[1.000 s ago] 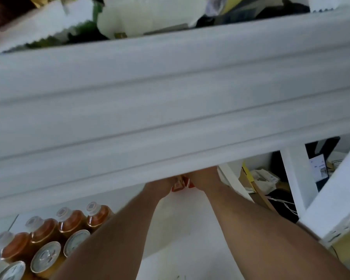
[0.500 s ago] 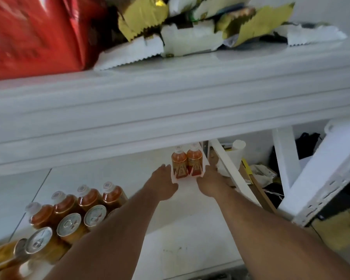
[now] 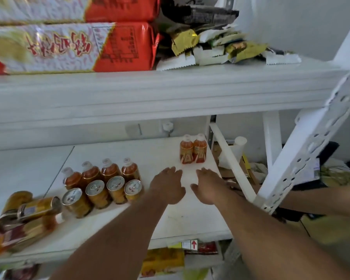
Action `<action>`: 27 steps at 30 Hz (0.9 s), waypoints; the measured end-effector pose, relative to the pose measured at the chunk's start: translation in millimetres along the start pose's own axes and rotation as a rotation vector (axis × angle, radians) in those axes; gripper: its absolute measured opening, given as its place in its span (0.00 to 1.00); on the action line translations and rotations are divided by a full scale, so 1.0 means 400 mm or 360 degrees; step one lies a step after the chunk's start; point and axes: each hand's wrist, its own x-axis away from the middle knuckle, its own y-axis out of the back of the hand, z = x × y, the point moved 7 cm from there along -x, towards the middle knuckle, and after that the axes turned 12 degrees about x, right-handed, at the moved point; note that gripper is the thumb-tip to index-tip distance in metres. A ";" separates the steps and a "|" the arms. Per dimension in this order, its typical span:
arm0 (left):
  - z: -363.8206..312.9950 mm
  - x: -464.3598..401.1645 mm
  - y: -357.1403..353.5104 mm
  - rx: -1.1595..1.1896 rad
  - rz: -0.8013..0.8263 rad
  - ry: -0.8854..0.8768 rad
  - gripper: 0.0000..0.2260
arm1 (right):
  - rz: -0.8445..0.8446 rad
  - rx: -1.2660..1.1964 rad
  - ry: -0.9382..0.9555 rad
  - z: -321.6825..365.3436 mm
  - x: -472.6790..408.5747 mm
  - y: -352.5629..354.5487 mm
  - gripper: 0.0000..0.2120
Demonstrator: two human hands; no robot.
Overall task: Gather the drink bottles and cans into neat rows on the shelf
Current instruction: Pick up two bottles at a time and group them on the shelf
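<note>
Bottles [image 3: 193, 150], two, stand upright with caps up at 1 o'clock on the shelf [image 3: 113, 225], apart from the four-by-two block of bottles [image 3: 101, 171] and cans [image 3: 102, 194] at 9 o'clock. Left hand [image 3: 168, 186] and right hand [image 3: 207, 186] hover near, fingers spread, empty. Toppled cans [image 3: 32, 209] lie sideways at 8 o'clock, unsorted.

Two bare, sleeveless forearms [image 3: 261, 235]

**Both hands out, palms down**

Both bare forearms reach forward side by side. The left hand [image 3: 168, 186] and right hand [image 3: 207, 186] are empty, fingers loosely spread (thumbs turned inward, toward each other), a small gap between them.
</note>
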 end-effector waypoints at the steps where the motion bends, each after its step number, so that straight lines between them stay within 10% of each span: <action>1: -0.003 0.019 0.004 0.0014 -0.0019 0.0011 0.29 | -0.0012 -0.0005 0.0014 0.003 0.011 0.007 0.32; 27: 0.062 0.508 -0.007 0.0233 -0.0277 0.0413 0.26 | 0.0026 -0.0155 0.0322 0.203 0.333 -0.025 0.34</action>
